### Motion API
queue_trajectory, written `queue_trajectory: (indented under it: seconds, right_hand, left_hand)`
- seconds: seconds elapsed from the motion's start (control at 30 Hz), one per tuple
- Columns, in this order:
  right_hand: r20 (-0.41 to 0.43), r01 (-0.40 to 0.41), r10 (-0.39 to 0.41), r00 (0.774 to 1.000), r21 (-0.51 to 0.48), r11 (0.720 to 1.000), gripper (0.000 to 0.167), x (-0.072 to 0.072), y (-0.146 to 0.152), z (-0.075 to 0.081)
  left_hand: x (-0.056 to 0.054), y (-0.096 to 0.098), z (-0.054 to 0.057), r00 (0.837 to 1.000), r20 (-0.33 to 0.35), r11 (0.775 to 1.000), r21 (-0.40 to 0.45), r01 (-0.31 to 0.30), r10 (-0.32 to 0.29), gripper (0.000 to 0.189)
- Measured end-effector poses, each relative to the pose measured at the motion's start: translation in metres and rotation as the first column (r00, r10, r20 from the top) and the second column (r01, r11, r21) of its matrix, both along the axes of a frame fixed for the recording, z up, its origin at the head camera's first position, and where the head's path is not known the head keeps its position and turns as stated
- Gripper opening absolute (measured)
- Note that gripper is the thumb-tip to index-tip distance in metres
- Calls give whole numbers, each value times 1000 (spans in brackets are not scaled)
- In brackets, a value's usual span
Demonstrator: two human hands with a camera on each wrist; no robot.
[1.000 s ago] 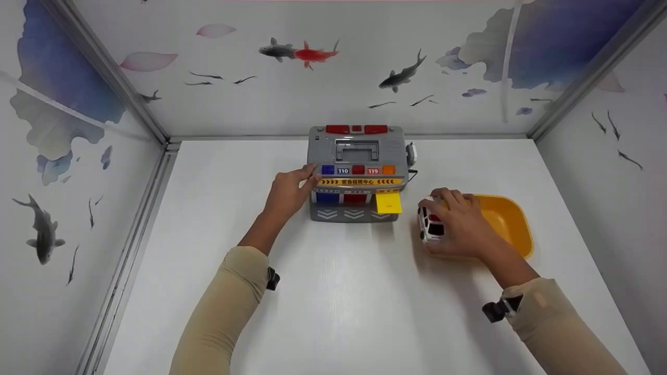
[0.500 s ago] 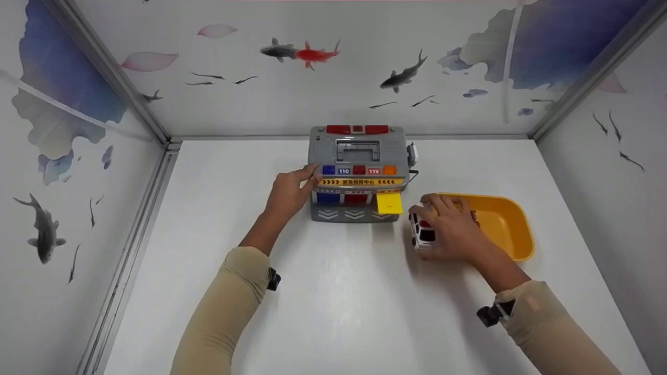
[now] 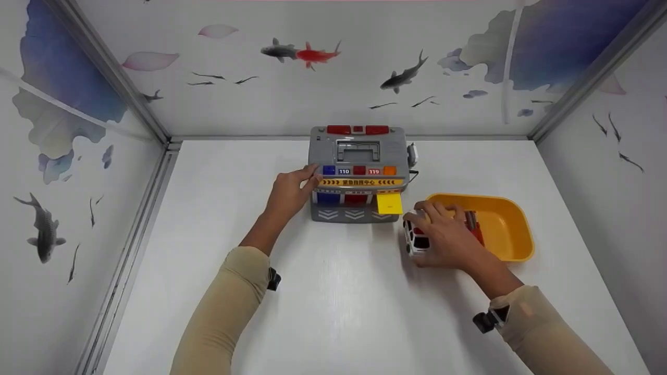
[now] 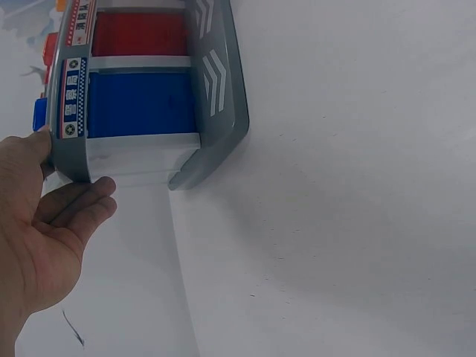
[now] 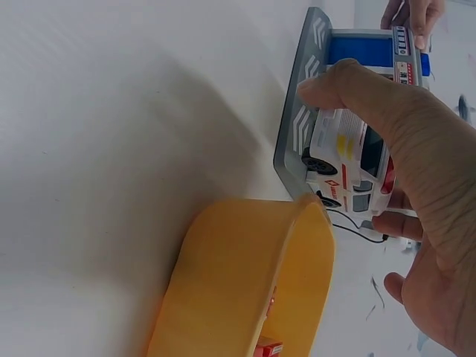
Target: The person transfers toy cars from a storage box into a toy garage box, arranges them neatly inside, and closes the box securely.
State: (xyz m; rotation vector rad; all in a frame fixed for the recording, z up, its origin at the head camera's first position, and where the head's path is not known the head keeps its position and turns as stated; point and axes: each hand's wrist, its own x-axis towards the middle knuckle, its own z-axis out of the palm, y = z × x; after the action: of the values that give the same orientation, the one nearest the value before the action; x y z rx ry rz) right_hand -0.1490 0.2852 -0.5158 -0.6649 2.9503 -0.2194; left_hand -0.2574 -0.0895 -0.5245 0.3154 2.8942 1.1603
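Observation:
A grey toy garage [image 3: 357,151] with red, blue and orange lights stands against the back wall. My left hand [image 3: 289,195] pinches its left edge, the thumb [image 4: 39,145] above and curled fingers [image 4: 82,204] below in the left wrist view. Blue and red doors [image 4: 141,104] close two bays. A yellow flap [image 3: 389,204] sticks out at the right bay. My right hand [image 3: 443,237] grips a white toy car [image 3: 417,240] with red markings. It is held in the air between the garage and a yellow bin, partly covered by the palm and fingers.
The yellow bin [image 3: 521,224] sits on the white table [image 3: 338,312] to the right, with a red toy [image 3: 477,233] inside. A white piece [image 3: 412,154] and a black cord hang on the garage's right side. Printed walls enclose three sides.
My right hand has carried the toy car left and slightly toward me, away from over the bin, uncovering the red toy in it. My left hand stays on the garage edge.

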Motion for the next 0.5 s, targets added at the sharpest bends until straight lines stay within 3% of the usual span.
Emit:
queue_trajectory:
  seconds: [0.5]
  right_hand:
    - [41, 2, -3, 999, 31, 1000, 93, 6, -14, -12]
  left_hand:
    - [1, 0, 1, 999, 29, 1000, -3, -14, 14, 58]
